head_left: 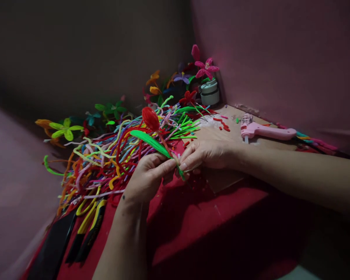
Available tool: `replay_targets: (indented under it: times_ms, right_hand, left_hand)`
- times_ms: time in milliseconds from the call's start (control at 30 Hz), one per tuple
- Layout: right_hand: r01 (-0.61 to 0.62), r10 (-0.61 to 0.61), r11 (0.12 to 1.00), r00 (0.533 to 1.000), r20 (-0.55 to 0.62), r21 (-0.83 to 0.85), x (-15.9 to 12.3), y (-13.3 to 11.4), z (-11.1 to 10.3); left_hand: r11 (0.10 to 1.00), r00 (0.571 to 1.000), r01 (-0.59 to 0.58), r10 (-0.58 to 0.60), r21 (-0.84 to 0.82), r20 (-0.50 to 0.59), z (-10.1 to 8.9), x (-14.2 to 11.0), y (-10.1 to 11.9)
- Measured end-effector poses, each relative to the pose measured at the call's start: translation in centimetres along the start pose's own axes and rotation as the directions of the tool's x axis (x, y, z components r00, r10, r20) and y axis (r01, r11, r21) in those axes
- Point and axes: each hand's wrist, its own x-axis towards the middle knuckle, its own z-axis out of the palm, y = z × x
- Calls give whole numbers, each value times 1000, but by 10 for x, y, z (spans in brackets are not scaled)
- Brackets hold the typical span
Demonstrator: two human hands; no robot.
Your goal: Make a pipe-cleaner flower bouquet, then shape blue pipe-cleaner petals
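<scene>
Between my two hands is a pipe-cleaner flower with a red bud (151,119) on a thin stem and one long green leaf (150,143). My left hand (152,172) pinches the stem near the base of the leaf, which slants up to the left. Close beside it, my right hand (202,155) has thumb and fingers closed on the lower stem, where a short green end pokes out below. The fingertips of both hands nearly meet and partly hide the stem. Behind my hands lies a heap of many-coloured pipe cleaners (105,155).
A pink glue gun (268,131) lies on a brown board (231,116) at the right. Yellow-and-black pliers (90,223) and a black flat object (54,245) are at the lower left of the red tabletop (192,229). Finished flowers (64,129) and a grey-white jar (210,93) stand behind.
</scene>
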Motion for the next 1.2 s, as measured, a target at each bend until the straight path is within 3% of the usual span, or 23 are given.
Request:
replay_targets:
  times_ms: [133, 467, 667, 1200]
  right_hand:
    - [15, -14, 1000, 999, -51, 20, 1, 0, 1]
    - [81, -53, 983, 984, -168, 162, 2, -3, 10]
    - [98, -76, 993, 956, -285, 63, 0, -7, 9]
    - [104, -139, 986, 945, -296, -131, -1, -8, 11]
  left_hand:
    - [990, 1000, 16, -17, -141, -3, 0, 3, -5]
    - [980, 993, -25, 1, -199, -119, 4, 8, -9]
    - [979, 992, -18, -7, -204, -123, 3, 11, -8]
    - [995, 989, -88, 81, -53, -125, 3, 9, -11]
